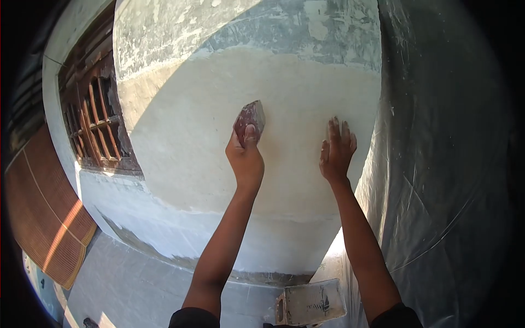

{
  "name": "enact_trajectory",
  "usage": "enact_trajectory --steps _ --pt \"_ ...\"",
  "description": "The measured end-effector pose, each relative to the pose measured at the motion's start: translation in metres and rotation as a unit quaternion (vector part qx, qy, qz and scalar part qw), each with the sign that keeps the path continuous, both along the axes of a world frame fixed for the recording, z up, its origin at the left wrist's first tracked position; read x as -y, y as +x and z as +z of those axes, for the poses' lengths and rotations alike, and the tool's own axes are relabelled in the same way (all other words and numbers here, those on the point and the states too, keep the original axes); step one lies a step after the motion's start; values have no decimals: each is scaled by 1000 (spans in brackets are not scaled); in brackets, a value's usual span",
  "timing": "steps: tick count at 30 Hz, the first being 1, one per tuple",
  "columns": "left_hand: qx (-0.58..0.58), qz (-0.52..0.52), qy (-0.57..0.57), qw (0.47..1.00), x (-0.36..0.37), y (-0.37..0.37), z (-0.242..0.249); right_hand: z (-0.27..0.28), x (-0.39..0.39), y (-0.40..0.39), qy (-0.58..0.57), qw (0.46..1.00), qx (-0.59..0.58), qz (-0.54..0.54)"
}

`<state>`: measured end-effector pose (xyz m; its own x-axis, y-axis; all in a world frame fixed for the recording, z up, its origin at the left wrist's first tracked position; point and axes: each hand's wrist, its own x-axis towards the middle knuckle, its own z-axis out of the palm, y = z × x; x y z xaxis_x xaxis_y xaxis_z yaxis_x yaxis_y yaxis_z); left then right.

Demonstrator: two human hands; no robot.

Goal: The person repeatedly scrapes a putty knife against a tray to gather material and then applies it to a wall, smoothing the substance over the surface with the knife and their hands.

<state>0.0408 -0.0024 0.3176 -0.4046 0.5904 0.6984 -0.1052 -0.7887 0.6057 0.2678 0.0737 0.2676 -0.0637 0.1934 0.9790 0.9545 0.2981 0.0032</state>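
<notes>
My left hand (245, 156) is closed round a dusty reddish-brown sanding block (249, 117), with the thumb pressed on its near face. The block is held up against the wall (208, 142), on a smooth beige patch; the fingers behind it are hidden. To the right, my right hand (339, 150) rests on the same beige patch with its fingers stretched out and slightly apart, holding nothing. Whitish dust shows on its fingertips.
A brown barred window (98, 120) is set in the wall at left. A woven mat (46, 208) hangs below it. Clear plastic sheeting (437, 191) covers the right side. A scuffed rectangular tray (311, 302) sits low by the wall's foot.
</notes>
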Motion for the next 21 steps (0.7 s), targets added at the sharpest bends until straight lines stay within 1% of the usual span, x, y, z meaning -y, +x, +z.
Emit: enact_trajectory --steps 1,2,3,4,5,6,8,9,11,12,14,18,20,21 --pt "-61 84 34 994 -3 3 15 -9 -7 1 -3 1000 18 -18" --pt "-58 82 41 994 -11 2 26 -17 -14 2 4 1000 20 -22" --pt "-123 123 129 976 -22 1 36 -23 -20 5 5 999 30 -30" --pt "-184 165 216 945 -35 -1 47 -24 -21 7 7 998 40 -37" --pt "-231 243 275 901 -51 -4 58 -26 -23 7 8 999 37 -38" --pt "-227 243 284 899 -57 -5 69 -26 -24 7 17 998 38 -41" --pt "-321 389 334 796 -68 -5 90 -29 -27 7 29 998 36 -40" --pt "-315 389 338 797 -75 -5 98 -28 -26 7 30 998 38 -39" --pt "-366 428 359 745 -87 -5 105 -27 -26 9 27 998 41 -41" --pt "-366 425 357 747 -94 -7 104 -29 -24 9 22 998 40 -39" --pt "-383 460 349 721 -106 -11 107 -31 -25 10 26 998 43 -38" --pt "-382 465 346 720 -121 -18 107 -32 -28 10 37 998 45 -35" --pt "-390 431 349 735 -125 -18 105 -33 -28 11 42 998 43 -34" --pt "-390 432 349 735 -126 -17 104 -33 -29 10 48 998 39 -31"
